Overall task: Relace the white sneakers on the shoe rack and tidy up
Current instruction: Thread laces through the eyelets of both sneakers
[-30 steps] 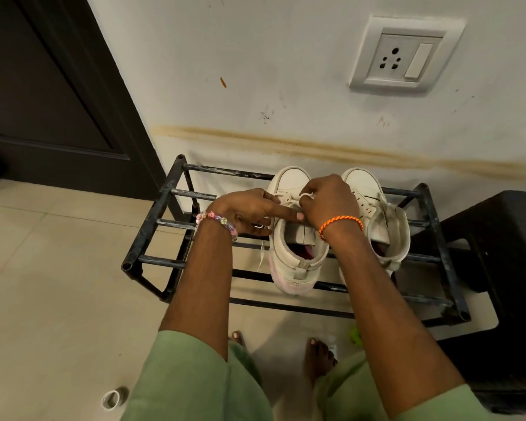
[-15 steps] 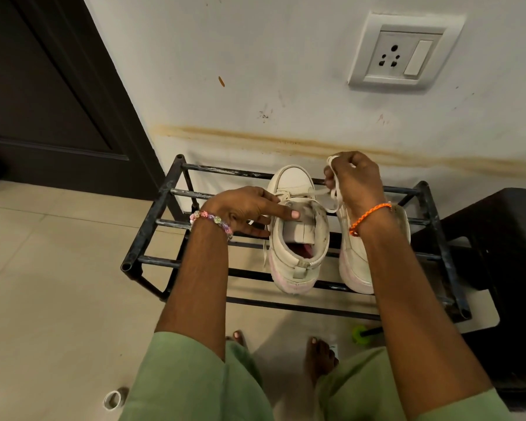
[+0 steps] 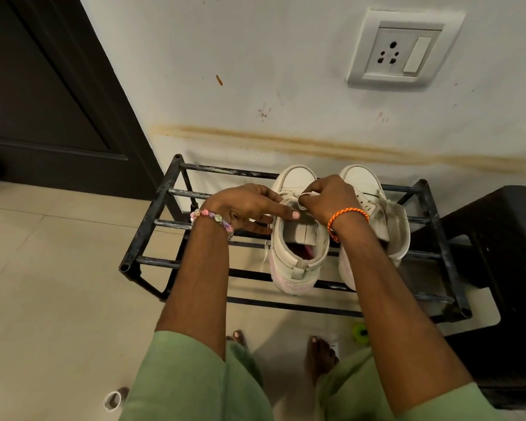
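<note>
At frame centre, the left hand (image 3: 246,209) steadies the sneaker (image 3: 298,238) on the rack (image 3: 152,226), fingers straight, so the right hand (image 3: 328,196) can pinch its lace (image 3: 308,194) taut.

right hand (image 3: 328,197) came back down, apparently pinching the lace (image 3: 308,195).

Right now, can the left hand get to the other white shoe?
Probably not easily: the right hand and its forearm lie across the way to the right sneaker, and the left hand is holding the left sneaker.
</note>
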Available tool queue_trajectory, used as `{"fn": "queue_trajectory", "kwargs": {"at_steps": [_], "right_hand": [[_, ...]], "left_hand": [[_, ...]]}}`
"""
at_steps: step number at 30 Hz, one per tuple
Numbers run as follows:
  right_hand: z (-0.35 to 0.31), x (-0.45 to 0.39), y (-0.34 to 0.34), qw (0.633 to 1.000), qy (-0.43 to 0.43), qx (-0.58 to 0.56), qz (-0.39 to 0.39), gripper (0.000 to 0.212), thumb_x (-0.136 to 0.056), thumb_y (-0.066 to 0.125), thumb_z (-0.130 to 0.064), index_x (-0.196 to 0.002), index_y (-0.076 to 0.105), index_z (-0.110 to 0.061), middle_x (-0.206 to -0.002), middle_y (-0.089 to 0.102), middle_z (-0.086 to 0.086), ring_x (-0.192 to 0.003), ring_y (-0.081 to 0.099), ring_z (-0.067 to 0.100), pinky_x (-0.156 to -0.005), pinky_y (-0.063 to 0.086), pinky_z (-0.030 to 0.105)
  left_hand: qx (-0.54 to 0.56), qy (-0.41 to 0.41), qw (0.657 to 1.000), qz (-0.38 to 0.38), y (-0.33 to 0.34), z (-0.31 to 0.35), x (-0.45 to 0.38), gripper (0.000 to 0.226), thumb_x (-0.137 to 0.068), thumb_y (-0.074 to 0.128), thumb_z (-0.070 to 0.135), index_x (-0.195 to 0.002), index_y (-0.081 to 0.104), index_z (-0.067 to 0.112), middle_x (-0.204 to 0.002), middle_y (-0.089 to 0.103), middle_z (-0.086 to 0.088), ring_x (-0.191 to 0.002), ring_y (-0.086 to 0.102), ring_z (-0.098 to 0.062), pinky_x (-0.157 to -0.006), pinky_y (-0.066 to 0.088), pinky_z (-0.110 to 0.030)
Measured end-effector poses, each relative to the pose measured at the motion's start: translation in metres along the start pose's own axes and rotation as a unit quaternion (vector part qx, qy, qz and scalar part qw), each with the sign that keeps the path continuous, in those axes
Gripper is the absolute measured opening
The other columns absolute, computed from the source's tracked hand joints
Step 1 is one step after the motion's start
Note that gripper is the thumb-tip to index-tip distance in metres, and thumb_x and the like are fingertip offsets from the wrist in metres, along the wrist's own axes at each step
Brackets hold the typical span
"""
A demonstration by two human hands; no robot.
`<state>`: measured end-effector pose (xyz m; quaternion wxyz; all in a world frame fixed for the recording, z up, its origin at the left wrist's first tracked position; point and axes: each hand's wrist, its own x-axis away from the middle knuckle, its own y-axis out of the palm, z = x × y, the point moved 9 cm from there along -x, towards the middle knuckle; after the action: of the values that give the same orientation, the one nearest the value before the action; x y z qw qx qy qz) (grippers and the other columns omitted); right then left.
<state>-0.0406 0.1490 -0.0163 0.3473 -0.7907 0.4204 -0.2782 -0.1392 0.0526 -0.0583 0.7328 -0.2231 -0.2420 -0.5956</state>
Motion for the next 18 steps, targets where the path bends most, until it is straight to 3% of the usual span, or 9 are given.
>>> {"fn": "queue_trajectory", "kwargs": {"at_steps": [4,6,8,10,13,15,17,18], "right_hand": [[0.007,-0.003,-0.009,0.992,-0.009,-0.117,0.041,0.016,-0.080,0.066,-0.015,-0.092,0.075,-0.012,-0.099,0.072,0.007,-0.093,0.063,0.016,-0.073,0.041,0.019],[0.003,-0.002,-0.019,0.972,-0.019,-0.227,0.053,0.010,-0.080,0.066,-0.011,-0.084,0.075,-0.011,-0.084,0.072,0.004,-0.075,0.061,0.008,-0.066,0.044,0.018],[-0.003,0.001,-0.034,0.934,-0.026,-0.351,0.064,0.014,-0.082,0.062,-0.004,-0.074,0.071,-0.012,-0.067,0.069,-0.004,-0.049,0.052,-0.002,-0.049,0.040,0.013],[-0.007,0.004,-0.046,0.889,-0.020,-0.454,0.059,0.020,-0.086,0.058,-0.004,-0.071,0.066,-0.014,-0.071,0.067,0.003,-0.034,0.038,0.001,-0.035,0.029,0.012],[-0.006,0.003,-0.050,0.859,-0.005,-0.511,0.038,0.022,-0.089,0.051,-0.009,-0.068,0.055,-0.013,-0.085,0.073,0.009,-0.035,0.022,0.010,-0.035,0.019,0.014],[0.002,0.002,-0.047,0.875,0.018,-0.480,0.060,0.026,-0.089,0.049,-0.010,-0.064,0.048,-0.012,-0.073,0.072,0.003,-0.032,0.025,0.009,-0.035,0.021,0.015],[0.010,0.003,-0.048,0.930,0.020,-0.348,0.116,0.024,-0.084,0.056,-0.010,-0.061,0.049,-0.013,-0.055,0.060,-0.005,-0.036,0.037,0.005,-0.042,0.031,0.016],[0.011,0.002,-0.047,0.955,0.007,-0.265,0.130,0.019,-0.080,0.062,-0.012,-0.065,0.051,-0.014,-0.055,0.055,-0.006,-0.044,0.043,0.005,-0.049,0.034,0.018]], "left_hand": [[0.006,-0.007,1.000,-0.004,0.001,-0.001,0.000,0.028,-0.070,0.080,0.009,-0.092,0.063,0.013,-0.097,0.069,-0.003,-0.101,0.063,-0.020,-0.097,0.049,-0.040],[0.009,-0.011,1.000,-0.011,0.002,-0.002,-0.001,0.031,-0.066,0.082,0.010,-0.092,0.065,0.012,-0.100,0.071,-0.005,-0.106,0.063,-0.022,-0.098,0.049,-0.041],[0.012,-0.014,1.000,-0.016,0.002,-0.003,-0.002,0.033,-0.063,0.082,0.011,-0.092,0.066,0.011,-0.102,0.071,-0.006,-0.108,0.063,-0.023,-0.098,0.049,-0.041],[0.018,-0.014,1.000,-0.019,0.002,-0.003,-0.002,0.027,-0.068,0.080,0.008,-0.091,0.066,0.010,-0.096,0.071,-0.005,-0.101,0.064,-0.021,-0.094,0.051,-0.038],[0.022,-0.014,0.999,-0.021,0.003,-0.002,-0.002,0.024,-0.070,0.079,0.007,-0.091,0.066,0.010,-0.093,0.071,-0.004,-0.095,0.064,-0.019,-0.093,0.052,-0.037],[0.019,-0.014,1.000,-0.020,0.003,-0.002,-0.002,0.027,-0.067,0.080,0.010,-0.090,0.066,0.010,-0.096,0.070,-0.004,-0.097,0.064,-0.019,-0.096,0.050,-0.038],[0.015,-0.015,1.000,-0.017,0.002,-0.002,-0.002,0.034,-0.061,0.083,0.014,-0.090,0.066,0.011,-0.100,0.070,-0.005,-0.102,0.064,-0.020,-0.097,0.050,-0.038],[0.015,-0.015,1.000,-0.016,0.002,-0.002,-0.002,0.040,-0.056,0.084,0.016,-0.091,0.066,0.011,-0.101,0.071,-0.005,-0.104,0.064,-0.021,-0.096,0.050,-0.038]]}}
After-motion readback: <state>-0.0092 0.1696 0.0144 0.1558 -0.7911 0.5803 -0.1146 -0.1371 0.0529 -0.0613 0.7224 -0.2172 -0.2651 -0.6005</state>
